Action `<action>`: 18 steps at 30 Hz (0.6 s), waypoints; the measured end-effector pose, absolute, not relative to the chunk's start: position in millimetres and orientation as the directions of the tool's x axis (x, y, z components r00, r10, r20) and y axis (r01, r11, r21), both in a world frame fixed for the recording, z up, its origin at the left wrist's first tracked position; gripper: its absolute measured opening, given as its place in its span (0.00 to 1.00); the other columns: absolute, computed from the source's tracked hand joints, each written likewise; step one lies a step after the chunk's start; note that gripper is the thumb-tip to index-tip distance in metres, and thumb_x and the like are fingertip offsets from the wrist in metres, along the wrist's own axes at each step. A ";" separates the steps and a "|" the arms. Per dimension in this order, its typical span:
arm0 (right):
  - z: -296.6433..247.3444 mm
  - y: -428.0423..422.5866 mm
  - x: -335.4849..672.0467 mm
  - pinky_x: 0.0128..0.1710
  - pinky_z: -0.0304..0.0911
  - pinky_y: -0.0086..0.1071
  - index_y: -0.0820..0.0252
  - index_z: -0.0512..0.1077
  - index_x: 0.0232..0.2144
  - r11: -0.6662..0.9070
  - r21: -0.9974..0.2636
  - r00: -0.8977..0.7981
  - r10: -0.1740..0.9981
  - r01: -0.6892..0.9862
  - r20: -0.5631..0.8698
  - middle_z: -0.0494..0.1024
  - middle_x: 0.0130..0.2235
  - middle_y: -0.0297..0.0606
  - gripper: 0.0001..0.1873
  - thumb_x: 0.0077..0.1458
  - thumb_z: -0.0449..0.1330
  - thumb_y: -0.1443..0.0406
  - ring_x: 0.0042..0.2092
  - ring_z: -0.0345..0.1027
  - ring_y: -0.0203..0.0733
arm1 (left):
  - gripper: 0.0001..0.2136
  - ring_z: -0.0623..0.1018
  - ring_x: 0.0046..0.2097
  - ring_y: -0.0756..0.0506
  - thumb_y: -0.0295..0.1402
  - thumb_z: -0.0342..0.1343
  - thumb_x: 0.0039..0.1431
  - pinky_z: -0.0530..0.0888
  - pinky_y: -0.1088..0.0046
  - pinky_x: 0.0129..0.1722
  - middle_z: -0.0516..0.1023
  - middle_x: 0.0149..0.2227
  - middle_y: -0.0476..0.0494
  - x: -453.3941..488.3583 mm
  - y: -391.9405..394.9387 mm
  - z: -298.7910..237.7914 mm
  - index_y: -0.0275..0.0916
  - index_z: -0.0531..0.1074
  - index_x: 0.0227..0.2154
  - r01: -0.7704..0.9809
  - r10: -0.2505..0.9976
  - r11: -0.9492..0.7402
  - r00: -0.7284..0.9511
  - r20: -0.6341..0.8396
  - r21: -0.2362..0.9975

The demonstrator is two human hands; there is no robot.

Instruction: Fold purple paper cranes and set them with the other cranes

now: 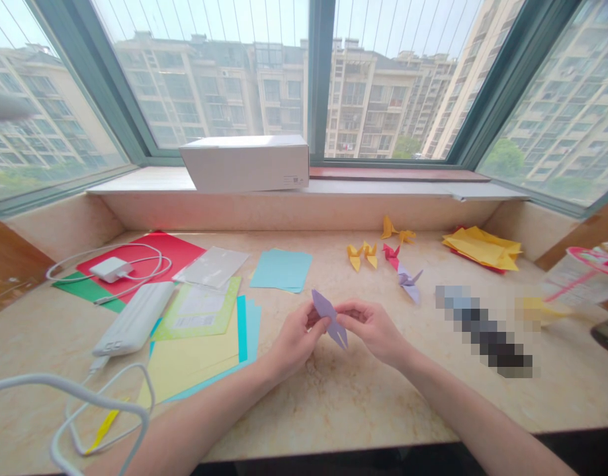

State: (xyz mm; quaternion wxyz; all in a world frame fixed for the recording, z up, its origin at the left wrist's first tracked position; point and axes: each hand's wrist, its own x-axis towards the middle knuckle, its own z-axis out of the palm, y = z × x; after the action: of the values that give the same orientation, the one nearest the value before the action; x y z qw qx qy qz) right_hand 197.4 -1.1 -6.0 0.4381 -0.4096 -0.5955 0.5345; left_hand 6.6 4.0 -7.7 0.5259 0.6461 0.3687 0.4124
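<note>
A folded purple origami paper (328, 316), long and pointed at both ends with a slit at its lower end, is held just above the counter. My left hand (304, 328) pinches it from the left between thumb and fingers. From the right, my right hand (370, 327) pinches its edge, thumb in front. Beyond the hands stand finished paper cranes: a purple crane (409, 283), a red crane (391, 253) and several yellow cranes (370, 254). A stack of light blue paper squares (282, 270) lies behind my left hand.
On the left lie red paper (182, 254), a white charger (111, 269), a white power bank (133, 320), cables and yellow sheets (192, 363). Yellow folded papers (482, 248) and a plastic cup (581, 274) are at the right. A white box (247, 165) sits on the sill.
</note>
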 end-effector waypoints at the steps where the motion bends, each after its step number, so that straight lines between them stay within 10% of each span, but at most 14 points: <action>1: -6.5 -1.3 197.0 0.48 0.71 0.42 0.56 0.79 0.41 0.092 -0.995 -0.276 0.958 0.025 0.081 0.83 0.40 0.39 0.13 0.56 0.66 0.56 0.43 0.77 0.47 | 0.12 0.79 0.43 0.41 0.38 0.56 0.64 0.74 0.66 0.43 0.80 0.43 0.37 6.5 3.9 -7.0 0.36 0.72 0.43 0.067 0.911 -0.180 0.387 0.141 0.981; 18: 1.2 -9.2 193.6 0.42 0.67 0.39 0.54 0.80 0.40 0.273 -0.922 -0.233 0.949 0.276 0.211 0.83 0.38 0.38 0.10 0.59 0.62 0.59 0.39 0.74 0.45 | 0.13 0.79 0.40 0.42 0.39 0.55 0.64 0.74 0.67 0.41 0.81 0.39 0.40 4.7 2.3 -2.3 0.35 0.76 0.44 0.134 0.900 -0.186 0.421 0.114 0.973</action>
State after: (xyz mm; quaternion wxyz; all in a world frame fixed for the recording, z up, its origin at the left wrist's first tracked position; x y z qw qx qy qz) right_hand 193.6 -9.2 1.2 0.4226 -0.4525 -0.6768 0.3984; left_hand 4.7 2.3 -2.3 0.5087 0.6720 0.3847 0.3763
